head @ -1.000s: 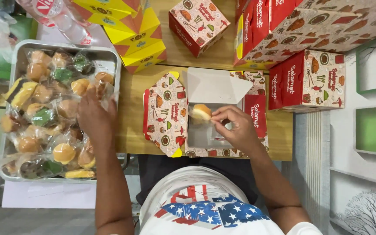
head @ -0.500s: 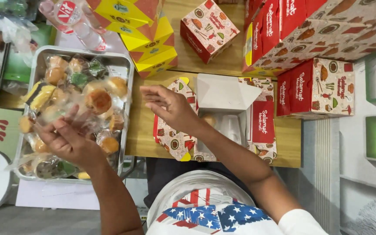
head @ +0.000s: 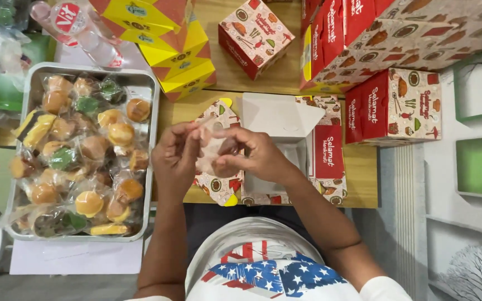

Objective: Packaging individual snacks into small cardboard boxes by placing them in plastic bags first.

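Steel tray (head: 153,167) at my far left holds many wrapped pastries, not yet boxed. At centre my left hand (head: 175,161) and right hand (head: 252,156) both pinch one clear-wrapped snack (head: 214,151) above the open patterned box (head: 285,120), whose white interior looks empty; closed red boxes (head: 394,106) stack at right.

This looks like a small snack-packing spot in a home or a modest food business. A metal tray (head: 150,167) is heaped with pastries wrapped one by one in clear plastic (head: 87,150). Printed red cardboard snack boxes (head: 397,106) and folded yellow boxes (head: 168,39) are stacked on the wooden tabletop (head: 364,184), with one open box (head: 280,120) in the middle. White shelving (head: 475,167) stands alongside.
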